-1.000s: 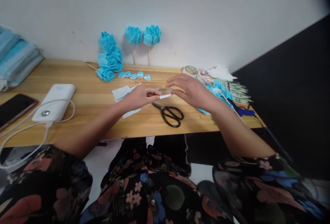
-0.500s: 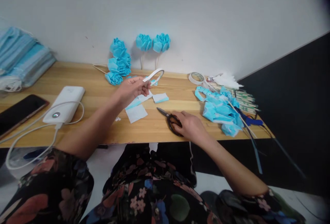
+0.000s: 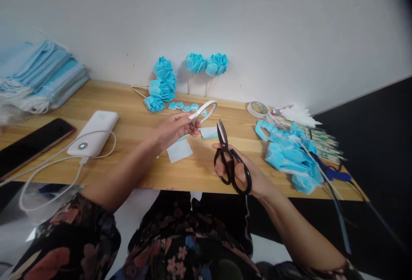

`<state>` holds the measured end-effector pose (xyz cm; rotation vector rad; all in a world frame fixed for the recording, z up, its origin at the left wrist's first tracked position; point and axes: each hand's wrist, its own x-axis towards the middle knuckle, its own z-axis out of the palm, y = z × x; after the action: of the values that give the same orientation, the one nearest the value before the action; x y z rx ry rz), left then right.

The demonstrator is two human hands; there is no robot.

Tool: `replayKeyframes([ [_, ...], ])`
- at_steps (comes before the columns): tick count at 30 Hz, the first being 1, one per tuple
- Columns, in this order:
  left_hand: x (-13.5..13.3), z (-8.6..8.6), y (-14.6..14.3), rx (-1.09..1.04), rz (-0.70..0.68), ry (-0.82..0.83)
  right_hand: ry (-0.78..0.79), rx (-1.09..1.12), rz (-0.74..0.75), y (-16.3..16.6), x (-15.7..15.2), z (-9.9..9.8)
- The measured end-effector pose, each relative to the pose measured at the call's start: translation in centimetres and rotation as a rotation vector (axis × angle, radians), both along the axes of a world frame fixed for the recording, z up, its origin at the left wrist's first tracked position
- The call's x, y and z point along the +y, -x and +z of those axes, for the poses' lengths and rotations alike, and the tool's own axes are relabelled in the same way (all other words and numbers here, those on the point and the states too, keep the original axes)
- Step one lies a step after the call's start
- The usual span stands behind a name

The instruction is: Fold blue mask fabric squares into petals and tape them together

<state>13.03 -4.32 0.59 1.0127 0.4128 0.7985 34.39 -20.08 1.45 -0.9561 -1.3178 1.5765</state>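
My left hand [image 3: 180, 129] pinches a thin roll of white tape [image 3: 211, 107] above the table, a short end lying along the fingers. In my right hand [image 3: 246, 170] is a pair of black-handled scissors [image 3: 229, 159], raised off the wood with the blades pointing up and away, close to the tape. Fingers pass through the handle loops. Under my left hand lie a white square piece [image 3: 179, 150] and a blue-and-white piece [image 3: 209, 132]. Small folded blue pieces [image 3: 186, 108] sit in a row behind, partly hidden by the tape.
Blue flowers on sticks [image 3: 161, 89] lie at the back; two more [image 3: 206, 64] lean against the wall. Left are stacked face masks [image 3: 48, 74], a phone [image 3: 35, 147] and a cabled power bank [image 3: 93, 134]. Right are another tape roll [image 3: 257, 109] and crumpled blue material [image 3: 289, 155].
My right hand has lifted the scissors from the table and turned them upward, nearer the tape. My left hand still holds the tape roll. The view has shifted slightly.
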Motion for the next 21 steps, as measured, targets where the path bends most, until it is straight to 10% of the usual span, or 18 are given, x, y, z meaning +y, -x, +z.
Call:
replayKeyframes([
  [21, -1.4, -0.7, -0.4, 0.223, -0.051, -0.087, -0.077, 0.073, 0.242, 1.1, 5.9, -1.2],
])
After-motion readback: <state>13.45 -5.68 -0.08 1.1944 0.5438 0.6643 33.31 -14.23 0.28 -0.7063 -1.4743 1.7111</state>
